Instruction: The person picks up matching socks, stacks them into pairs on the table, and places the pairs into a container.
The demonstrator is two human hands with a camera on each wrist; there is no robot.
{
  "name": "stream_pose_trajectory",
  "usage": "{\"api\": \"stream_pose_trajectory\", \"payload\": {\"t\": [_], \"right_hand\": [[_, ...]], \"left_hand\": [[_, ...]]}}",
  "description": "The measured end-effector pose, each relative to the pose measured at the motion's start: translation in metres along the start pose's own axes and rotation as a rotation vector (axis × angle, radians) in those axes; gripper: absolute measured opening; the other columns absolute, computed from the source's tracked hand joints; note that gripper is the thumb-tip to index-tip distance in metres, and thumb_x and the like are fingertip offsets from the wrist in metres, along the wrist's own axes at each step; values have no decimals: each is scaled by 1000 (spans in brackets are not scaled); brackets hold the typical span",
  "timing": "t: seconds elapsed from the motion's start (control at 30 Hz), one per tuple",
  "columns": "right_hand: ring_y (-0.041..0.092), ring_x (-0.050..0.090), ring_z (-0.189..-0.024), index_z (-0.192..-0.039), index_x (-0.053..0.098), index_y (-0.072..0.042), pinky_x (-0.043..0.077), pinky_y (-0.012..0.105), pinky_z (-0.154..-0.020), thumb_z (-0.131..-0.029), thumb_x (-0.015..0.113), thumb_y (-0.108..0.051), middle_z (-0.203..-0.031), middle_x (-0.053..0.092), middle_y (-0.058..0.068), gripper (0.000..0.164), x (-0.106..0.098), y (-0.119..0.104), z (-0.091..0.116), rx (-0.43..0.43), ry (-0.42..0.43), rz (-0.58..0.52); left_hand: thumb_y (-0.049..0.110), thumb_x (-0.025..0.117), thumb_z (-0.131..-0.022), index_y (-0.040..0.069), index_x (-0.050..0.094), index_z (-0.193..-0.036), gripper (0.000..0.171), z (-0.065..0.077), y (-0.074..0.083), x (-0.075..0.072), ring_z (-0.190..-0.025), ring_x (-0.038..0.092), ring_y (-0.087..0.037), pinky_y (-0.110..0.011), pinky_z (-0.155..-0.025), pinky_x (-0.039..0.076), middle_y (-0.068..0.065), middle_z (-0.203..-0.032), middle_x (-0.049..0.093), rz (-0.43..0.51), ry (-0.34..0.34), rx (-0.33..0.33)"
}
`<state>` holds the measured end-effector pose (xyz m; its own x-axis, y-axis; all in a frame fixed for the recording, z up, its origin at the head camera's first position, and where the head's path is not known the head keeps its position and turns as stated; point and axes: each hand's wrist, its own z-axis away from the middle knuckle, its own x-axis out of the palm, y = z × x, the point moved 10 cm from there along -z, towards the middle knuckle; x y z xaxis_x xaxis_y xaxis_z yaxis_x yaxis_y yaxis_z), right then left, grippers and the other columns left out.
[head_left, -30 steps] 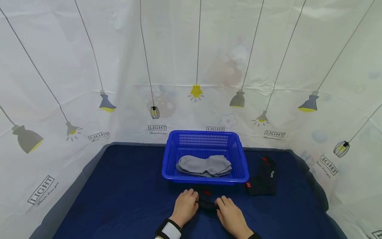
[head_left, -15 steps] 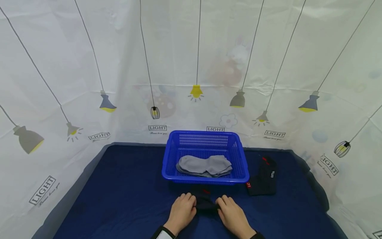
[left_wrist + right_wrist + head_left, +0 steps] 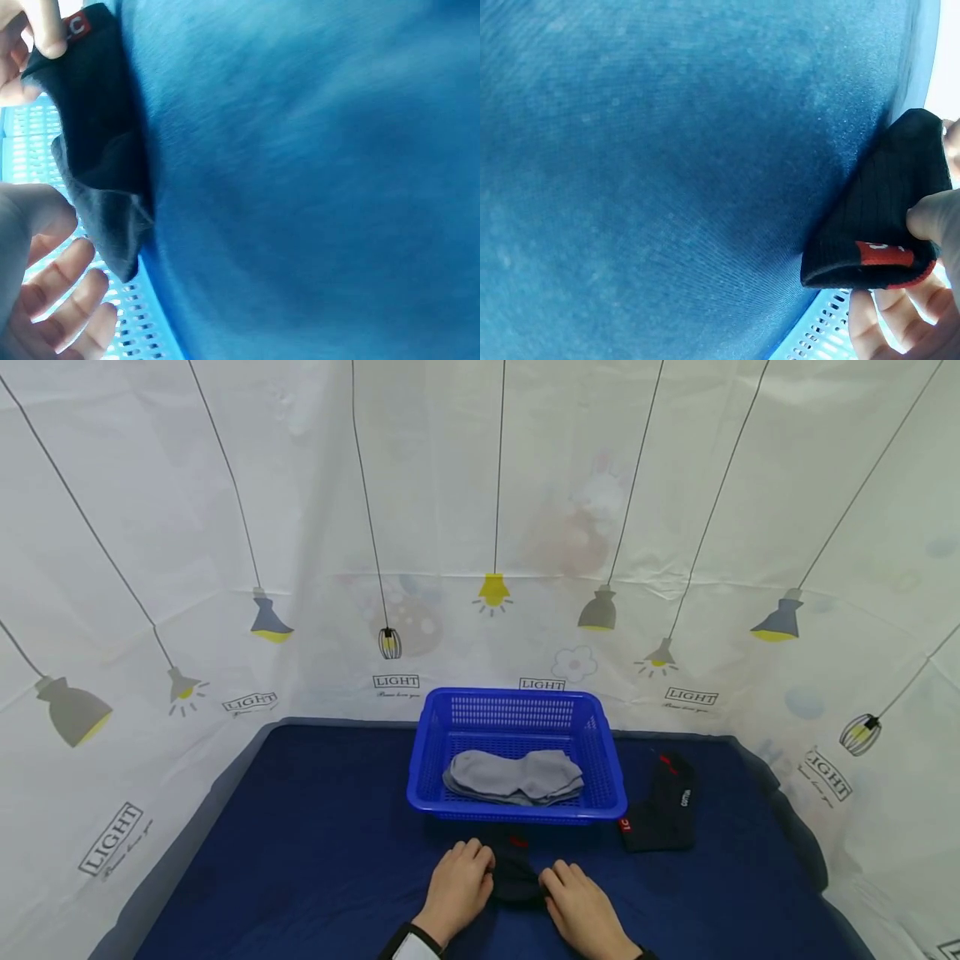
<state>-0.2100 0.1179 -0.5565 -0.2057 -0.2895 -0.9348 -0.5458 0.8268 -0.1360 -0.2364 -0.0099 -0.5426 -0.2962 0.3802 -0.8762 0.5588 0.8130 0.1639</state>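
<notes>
A black sock [image 3: 516, 878] with a red label lies before the basket, between the two hands. My right hand [image 3: 585, 906] pinches its cuff, thumb beside the red label [image 3: 885, 253] in the right wrist view. My left hand [image 3: 457, 887] is at the sock's other side, its thumb right at the edge. In the left wrist view the left fingers [image 3: 71, 270] are loosely bent and spread beside the sock, with no cloth showing between them. A red patch [image 3: 519, 842] shows on the dark cloth just beyond the hands.
A blue plastic basket [image 3: 517, 814] holds folded grey socks [image 3: 517, 775]. To its right lie black socks [image 3: 660, 818] with red marks and white lettering. Dark blue cloth [image 3: 322, 860] covers the table; a white lamp-print sheet [image 3: 450, 485] hangs behind.
The black sock's near part has been brought toward me and spread wider between the hands. The left hand has shifted slightly nearer. The basket and other socks have not moved.
</notes>
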Motion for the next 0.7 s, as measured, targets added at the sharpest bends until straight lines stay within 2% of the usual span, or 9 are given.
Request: {"api": "stream_pose_trajectory", "payload": {"t": [0.1, 0.27, 0.5, 0.6, 0.7], "right_hand": [[7, 37, -65, -88, 51, -20, 31, 19, -53, -74, 73, -18, -78, 39, -8, 26, 1, -1, 1, -14, 0, 5], [8, 38, -65, -88, 52, -19, 32, 19, -53, -74, 73, -17, -78, 41, -7, 25, 3, -1, 1, -22, -17, -2], [9, 38, -66, -88, 52, -18, 32, 20, -53, -75, 72, -18, -79, 41, -6, 24, 3, -2, 2, -34, -24, 11], [9, 38, -67, -89, 52, -18, 32, 20, -53, -76, 72, -18, -80, 42, -6, 23, 2, -2, 2, -35, -34, 6], [9, 37, -67, -90, 53, -18, 31, 19, -53, -76, 71, -17, -80, 42, -6, 23, 2, -3, 2, -34, -51, -9]], "left_hand": [[16, 74, -67, 18, 56, -81, 23, -9, 4, -4, -68, 47, -14, -26, -59, 39, 4, -78, 49, -19, 56, 27], [18, 76, -66, 18, 60, -89, 28, -22, 12, 2, -74, 50, -15, -28, -63, 41, 2, -86, 53, -54, 56, 64], [25, 77, -68, 18, 64, -97, 32, -27, 14, 25, -82, 52, -17, -30, -66, 43, 1, -94, 56, -106, -65, 70], [27, 77, -69, 18, 64, -96, 32, -25, 12, 34, -81, 52, -18, -30, -66, 43, 0, -92, 57, -141, -113, 62], [29, 76, -69, 18, 63, -91, 28, -24, 9, 38, -78, 52, -18, -30, -65, 43, 1, -86, 56, -168, -129, 53]]}}
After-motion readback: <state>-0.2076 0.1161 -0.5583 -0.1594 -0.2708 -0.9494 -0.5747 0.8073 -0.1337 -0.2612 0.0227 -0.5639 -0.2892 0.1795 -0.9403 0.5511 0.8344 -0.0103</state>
